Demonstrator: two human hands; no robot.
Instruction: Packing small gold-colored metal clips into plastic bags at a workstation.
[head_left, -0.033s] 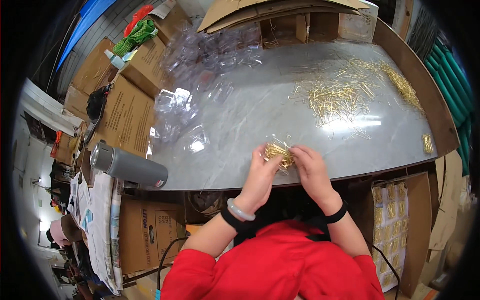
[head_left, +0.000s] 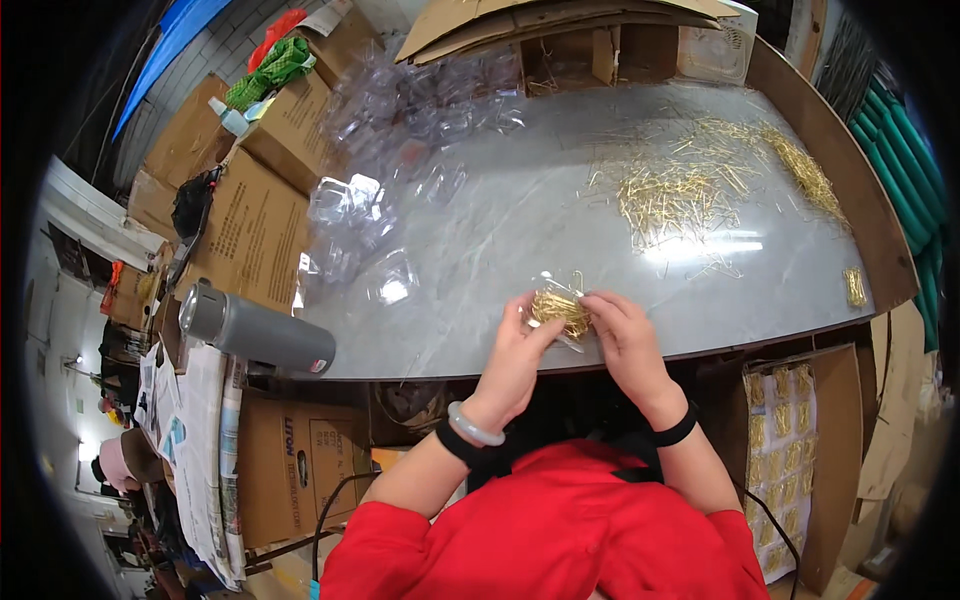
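Near the table's front edge, my left hand (head_left: 515, 352) is closed round a clear plastic box full of thin gold wire hooks (head_left: 560, 309). My right hand (head_left: 624, 340) pinches at the right side of the same box, its fingertips against the hooks there. One hook sticks up above the rest at the upper right. My fingers hide the lower sides of the box. Farther off to the right, a loose heap of gold wire hooks (head_left: 680, 200) lies spread on the grey table (head_left: 480, 250).
Clear plastic boxes (head_left: 365, 205) crowd the table's left and far left. A grey bottle (head_left: 262, 330) lies at the left front edge. A small bundle of hooks (head_left: 854, 287) sits at the right edge. Below right, an open carton (head_left: 835, 470) holds rows of filled boxes.
The hooks in the box look slightly shifted and flatter between my hands, with one now standing up more clearly. Both hands stay in nearly the same place.
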